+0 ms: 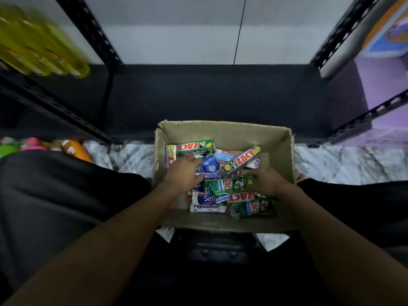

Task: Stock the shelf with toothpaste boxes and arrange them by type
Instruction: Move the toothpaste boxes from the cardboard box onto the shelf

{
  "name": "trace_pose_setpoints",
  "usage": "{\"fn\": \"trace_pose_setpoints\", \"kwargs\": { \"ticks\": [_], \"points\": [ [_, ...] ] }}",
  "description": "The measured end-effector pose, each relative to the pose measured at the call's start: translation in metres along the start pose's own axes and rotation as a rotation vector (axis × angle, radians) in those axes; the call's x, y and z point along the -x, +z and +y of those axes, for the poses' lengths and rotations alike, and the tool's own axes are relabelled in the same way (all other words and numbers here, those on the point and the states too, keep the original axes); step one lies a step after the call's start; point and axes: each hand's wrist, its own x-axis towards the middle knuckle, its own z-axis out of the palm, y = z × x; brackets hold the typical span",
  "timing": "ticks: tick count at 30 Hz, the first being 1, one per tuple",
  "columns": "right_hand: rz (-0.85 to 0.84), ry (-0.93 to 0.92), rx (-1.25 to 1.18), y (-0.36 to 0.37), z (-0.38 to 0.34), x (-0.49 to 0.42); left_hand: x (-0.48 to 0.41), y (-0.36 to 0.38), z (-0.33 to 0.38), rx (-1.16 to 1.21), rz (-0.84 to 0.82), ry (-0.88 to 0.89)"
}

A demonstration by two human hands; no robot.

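An open cardboard box (223,131) stands on the floor between my knees, full of jumbled toothpaste boxes: green Zact, grey Zact, blue Safi and a white Pepsodent box (208,208). My left hand (182,174) reaches into the left side, with fingers and thumb on either side of a blue Safi box (209,166). My right hand (266,182) is in the right side, its curled fingers on the end of a green Zact box (234,184), just below a tilted grey Zact box (241,159). The dark shelf board (209,96) lies beyond the box with nothing on it.
Black perforated shelf posts (88,29) rise at left and right. Yellow bottles (37,49) fill the upper left shelf, and colourful bottles (72,149) lie low at the left. A purple surface (379,85) is at the right. The floor (132,155) is marbled white.
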Motion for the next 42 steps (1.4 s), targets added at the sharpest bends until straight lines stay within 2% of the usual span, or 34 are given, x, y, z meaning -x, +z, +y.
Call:
{"fn": "trace_pose_setpoints", "kwargs": {
  "ticks": [5, 8, 11, 19, 24, 26, 30, 35, 38, 42],
  "points": [
    [0.051, 0.079, -0.139, 0.016, 0.013, -0.02, -0.013, 0.033, -0.025, 0.084, -0.071, -0.11],
    [0.17, 0.076, -0.173, 0.023, 0.013, -0.033, -0.022, 0.044, -0.033, 0.119, -0.118, -0.13],
    [0.238, 0.008, -0.034, 0.031, 0.012, -0.049, -0.025, 0.055, -0.04, 0.154, -0.155, -0.158],
    [0.212, -0.127, 0.22, 0.03, -0.002, -0.067, -0.031, 0.06, -0.046, 0.199, -0.168, -0.225],
    [0.269, -0.167, 0.264, 0.024, -0.004, -0.074, -0.032, 0.059, -0.047, 0.137, -0.215, -0.233],
    [0.267, -0.187, 0.251, 0.02, -0.005, -0.075, -0.032, 0.058, -0.048, 0.175, -0.234, -0.229],
    [0.211, -0.173, 0.118, 0.021, -0.012, -0.078, -0.031, 0.051, -0.043, 0.323, -0.156, -0.238],
    [0.143, -0.027, -0.074, 0.024, -0.009, -0.07, -0.023, 0.049, -0.035, 0.569, -0.191, -0.294],
    [0.074, 0.073, -0.201, 0.018, -0.004, -0.061, -0.021, 0.041, -0.035, 0.59, -0.169, -0.266],
    [0.046, 0.154, -0.256, 0.016, 0.002, -0.048, -0.021, 0.028, -0.035, 0.485, -0.191, -0.241]
  ]
}}
